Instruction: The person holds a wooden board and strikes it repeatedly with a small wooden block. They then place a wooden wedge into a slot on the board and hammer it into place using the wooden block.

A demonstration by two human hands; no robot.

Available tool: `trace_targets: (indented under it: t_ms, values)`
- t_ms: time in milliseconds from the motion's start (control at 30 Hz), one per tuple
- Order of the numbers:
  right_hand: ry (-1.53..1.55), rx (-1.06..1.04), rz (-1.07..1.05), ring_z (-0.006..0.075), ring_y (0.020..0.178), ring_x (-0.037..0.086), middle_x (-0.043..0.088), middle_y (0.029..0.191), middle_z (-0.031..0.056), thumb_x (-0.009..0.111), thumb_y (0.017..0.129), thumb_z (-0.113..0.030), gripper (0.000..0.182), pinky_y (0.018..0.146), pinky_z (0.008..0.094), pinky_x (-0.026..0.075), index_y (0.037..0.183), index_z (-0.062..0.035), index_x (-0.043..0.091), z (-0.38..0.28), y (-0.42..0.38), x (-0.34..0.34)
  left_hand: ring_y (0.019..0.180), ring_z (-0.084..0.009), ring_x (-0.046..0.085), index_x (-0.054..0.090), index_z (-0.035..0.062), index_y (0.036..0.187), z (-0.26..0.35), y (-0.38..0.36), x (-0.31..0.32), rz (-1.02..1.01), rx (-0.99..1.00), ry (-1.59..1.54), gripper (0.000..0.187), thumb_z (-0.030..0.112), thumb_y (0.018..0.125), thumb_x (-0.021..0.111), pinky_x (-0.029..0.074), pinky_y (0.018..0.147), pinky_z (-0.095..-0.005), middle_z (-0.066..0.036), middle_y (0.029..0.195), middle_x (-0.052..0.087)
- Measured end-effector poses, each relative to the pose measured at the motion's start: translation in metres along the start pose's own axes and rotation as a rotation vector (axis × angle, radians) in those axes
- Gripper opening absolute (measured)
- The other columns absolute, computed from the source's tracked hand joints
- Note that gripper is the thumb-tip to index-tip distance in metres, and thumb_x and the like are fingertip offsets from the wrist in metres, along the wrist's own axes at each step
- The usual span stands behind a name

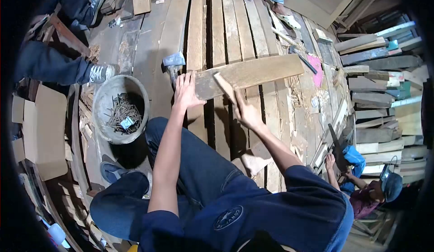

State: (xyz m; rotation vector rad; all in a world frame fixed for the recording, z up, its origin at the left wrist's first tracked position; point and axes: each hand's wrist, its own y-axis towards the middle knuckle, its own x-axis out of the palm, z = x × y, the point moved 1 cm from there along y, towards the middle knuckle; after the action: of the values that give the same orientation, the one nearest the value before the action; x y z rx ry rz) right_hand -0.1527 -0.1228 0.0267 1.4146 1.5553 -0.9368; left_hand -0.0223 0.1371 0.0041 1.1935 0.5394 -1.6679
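Observation:
A long wooden board with a curved right end lies across the planks in front of me. My left hand grips its left end, fingers reaching toward the far edge and thumb at the near corner. My right hand is closed on a short pale wooden strip, which lies slantwise over the board's face, one finger stretched along it. Beside my left fingers is a hammer with a worn bluish metal head; part of its handle is hidden behind the hand.
A grey bucket of nails stands at my left. A dark bar and a pink sheet lie past the board's right end. Stacked timber lines the right. A person holds a saw; others' feet are nearby.

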Motion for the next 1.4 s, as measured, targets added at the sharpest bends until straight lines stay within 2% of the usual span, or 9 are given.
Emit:
trace_targets:
  t_ms: [300,500,733,800,900,1100,1200,1300,1400]
  values:
    - [0.055,0.336,0.361,0.0501,0.064,0.065,0.066,0.075,0.0332,0.053,0.103,-0.022,0.069,0.058,0.0580,0.053,0.161,-0.0082,0.018,0.053,0.059,-0.010,0.137,-0.0397,0.039,0.038,-0.0018,0.149,0.005,0.001,-0.005,-0.013,-0.013,-0.011,0.127,0.043,0.045,0.097,0.027,0.120,-0.0517,-0.019,0.146,0.044]
    - [0.050,-0.003,-0.014,0.0485,0.072,0.069,0.067,0.095,0.0362,0.059,0.093,-0.019,0.082,0.069,0.0593,0.056,0.164,-0.0279,0.018,0.017,-0.002,0.003,0.137,-0.0405,0.038,0.038,0.0017,0.149,-0.001,0.000,0.003,0.034,0.002,-0.017,0.126,0.041,0.044,0.097,0.028,0.120,-0.0529,-0.019,0.144,0.045]
    - [0.074,0.482,0.287,0.0525,0.082,0.068,0.068,0.089,0.0347,0.054,0.101,-0.024,0.067,0.070,0.0582,0.055,0.161,-0.0269,0.026,0.076,0.038,-0.036,0.138,-0.0405,0.038,0.036,-0.0010,0.149,0.001,0.000,-0.001,-0.016,-0.016,-0.011,0.130,0.045,0.044,0.097,0.025,0.122,-0.0515,-0.020,0.145,0.044]
    - [0.246,0.079,0.381,0.0523,0.086,0.068,0.068,0.096,0.0344,0.056,0.098,-0.021,0.069,0.076,0.0581,0.055,0.161,-0.0282,0.029,0.045,0.014,-0.012,0.135,-0.0400,0.040,0.036,-0.0008,0.149,0.000,0.000,0.001,0.001,-0.005,0.004,0.131,0.046,0.043,0.097,0.026,0.121,-0.0518,-0.019,0.143,0.046]
    - [0.113,0.111,0.013,0.0505,0.087,0.068,0.067,0.098,0.0352,0.059,0.095,-0.020,0.069,0.078,0.0564,0.055,0.159,-0.0296,0.034,0.033,-0.015,-0.020,0.133,-0.0385,0.041,0.038,-0.0010,0.148,0.001,0.001,-0.001,0.026,0.017,-0.030,0.130,0.046,0.042,0.097,0.028,0.119,-0.0519,-0.018,0.142,0.047]
    - [0.105,0.515,0.296,0.0512,0.082,0.068,0.067,0.093,0.0356,0.061,0.097,-0.020,0.072,0.071,0.0567,0.055,0.161,-0.0260,0.029,0.101,0.030,-0.056,0.130,-0.0378,0.042,0.041,-0.0037,0.145,0.006,-0.002,-0.002,0.040,0.037,0.025,0.129,0.049,0.041,0.095,0.031,0.116,-0.0510,-0.018,0.141,0.048]
    - [0.105,0.231,0.481,0.0494,0.071,0.067,0.065,0.076,0.0334,0.057,0.098,-0.024,0.068,0.064,0.0570,0.054,0.161,-0.0272,0.029,0.076,0.033,-0.003,0.130,-0.0381,0.042,0.041,-0.0032,0.146,0.008,0.000,-0.006,0.036,0.022,0.007,0.129,0.049,0.041,0.095,0.031,0.116,-0.0509,-0.018,0.141,0.048]
    - [0.121,0.147,0.014,0.0503,0.075,0.067,0.065,0.080,0.0350,0.059,0.097,-0.026,0.073,0.071,0.0584,0.056,0.162,-0.0298,0.025,0.018,0.006,-0.019,0.130,-0.0383,0.042,0.041,-0.0029,0.146,0.006,0.000,-0.003,0.039,0.019,0.009,0.129,0.049,0.041,0.095,0.032,0.116,-0.0506,-0.018,0.141,0.048]
    - [0.073,0.146,0.107,0.0510,0.077,0.068,0.065,0.082,0.0355,0.058,0.097,-0.030,0.073,0.072,0.0593,0.056,0.162,-0.0302,0.024,0.059,0.022,-0.029,0.129,-0.0383,0.042,0.041,-0.0024,0.145,0.008,-0.002,-0.004,0.044,0.009,0.006,0.128,0.048,0.041,0.096,0.033,0.115,-0.0508,-0.017,0.140,0.048]
